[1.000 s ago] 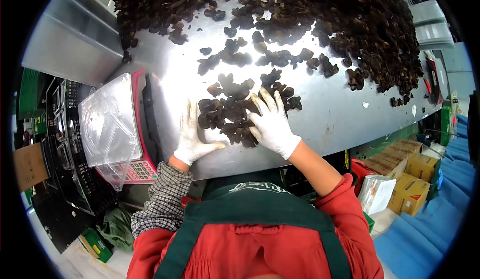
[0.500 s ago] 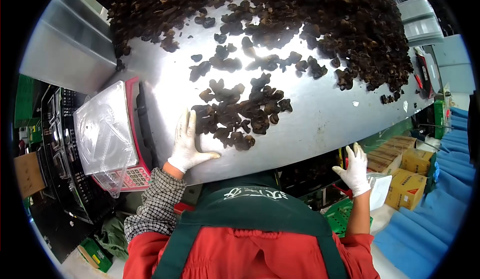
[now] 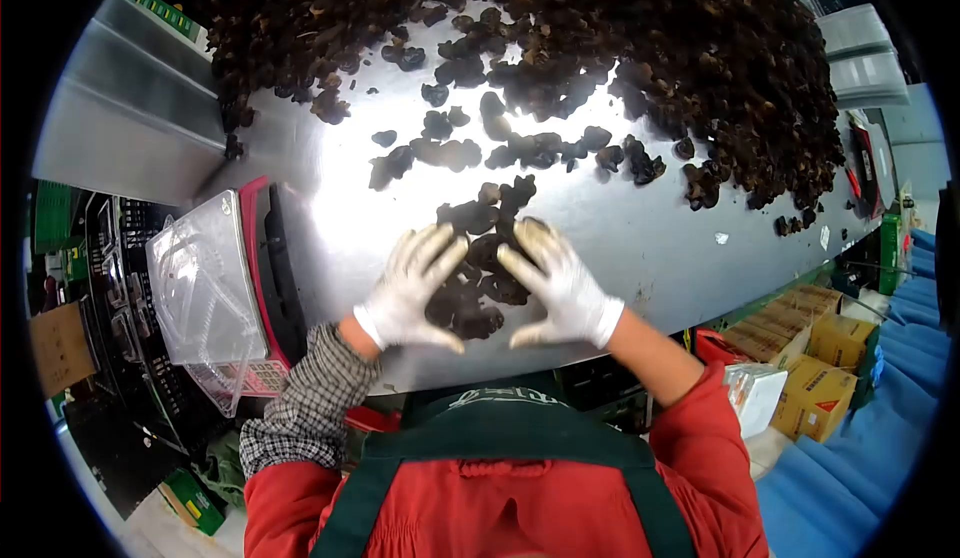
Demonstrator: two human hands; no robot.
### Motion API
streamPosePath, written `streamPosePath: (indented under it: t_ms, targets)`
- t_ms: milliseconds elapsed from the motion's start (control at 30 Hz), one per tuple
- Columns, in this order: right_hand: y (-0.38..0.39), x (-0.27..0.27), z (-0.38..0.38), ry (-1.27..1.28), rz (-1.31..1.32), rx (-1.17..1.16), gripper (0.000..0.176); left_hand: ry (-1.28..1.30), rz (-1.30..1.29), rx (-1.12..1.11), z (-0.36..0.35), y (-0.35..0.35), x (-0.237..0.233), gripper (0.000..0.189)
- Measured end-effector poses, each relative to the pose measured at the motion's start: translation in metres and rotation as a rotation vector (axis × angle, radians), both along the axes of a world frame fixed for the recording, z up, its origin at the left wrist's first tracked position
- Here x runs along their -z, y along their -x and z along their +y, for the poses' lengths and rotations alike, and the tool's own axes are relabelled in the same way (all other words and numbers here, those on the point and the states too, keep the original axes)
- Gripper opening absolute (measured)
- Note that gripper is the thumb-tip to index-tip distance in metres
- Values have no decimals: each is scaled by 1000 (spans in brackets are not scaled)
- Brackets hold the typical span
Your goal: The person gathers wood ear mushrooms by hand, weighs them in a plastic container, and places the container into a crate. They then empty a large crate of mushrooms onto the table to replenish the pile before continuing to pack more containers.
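Both hands wear white gloves. My left hand (image 3: 412,288) lies over the left side of a small group of dark, curled pieces (image 3: 470,303) on the metal table (image 3: 330,178), fingers spread and pointing up. On the group's right side is my right hand (image 3: 562,286), its fingers also apart and touching the pieces. The small group sits between the two palms, partly covered by the fingers. Beyond it, loose dark pieces (image 3: 530,148) lie scattered in a rough row.
A large heap of dark pieces (image 3: 720,68) covers the table's far side. A scale (image 3: 215,278) with a clear plastic lid on it stands at the left, below a metal box (image 3: 130,108). Cardboard boxes (image 3: 815,398) and blue cloth (image 3: 860,478) are at the lower right.
My right hand has come from beyond the table's front edge onto the group's right side. My left hand has shifted right over the pieces, and the group is now narrower.
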State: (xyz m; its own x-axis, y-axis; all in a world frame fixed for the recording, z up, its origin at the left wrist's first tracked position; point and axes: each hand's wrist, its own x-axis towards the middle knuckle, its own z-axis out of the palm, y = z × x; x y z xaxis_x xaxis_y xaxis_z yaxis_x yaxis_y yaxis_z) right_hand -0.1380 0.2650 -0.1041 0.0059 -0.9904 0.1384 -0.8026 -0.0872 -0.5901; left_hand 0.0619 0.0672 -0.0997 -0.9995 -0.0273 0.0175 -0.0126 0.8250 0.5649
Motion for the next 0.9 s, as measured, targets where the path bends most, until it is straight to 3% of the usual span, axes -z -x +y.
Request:
streamPosePath:
  t_ms: [233,433,500,567,600,633,700,733,767,833,867,900]
  targets:
    - [-31,11,-6,7,109,102,95,22,114,-81,19,10,10,113]
    - [-16,16,-34,145,164,164,81,114,182,-175,13,31,23,82]
    - [-12,12,-49,74,-52,270,69,25,113,-264,9,46,26,79]
    - [-1,-6,-66,-190,-231,369,55,-250,-83,-338,-4,66,5,74]
    - [12,14,-67,39,-180,253,47,-722,-4,-318,-16,69,14,70]
    - [19,-4,-74,-47,-431,264,44,-1195,74,-283,-24,74,20,65]
    - [30,-42,-92,-206,-1035,296,39,-1376,-47,-510,-38,84,16,45]
    - [30,-62,-103,-227,-1209,300,37,-1107,-70,-507,-36,83,-55,41]
    - [18,-109,-109,-226,-805,292,39,-837,-88,-502,-35,78,-105,38]
    - [-5,-135,-127,0,-720,218,33,-778,-11,-512,-45,54,-137,42]
    - [-23,-155,-134,-29,-753,231,35,-846,77,-501,-50,34,-151,47]
    - [-40,-171,-143,-18,-805,161,37,-738,165,-540,-56,13,-156,46]
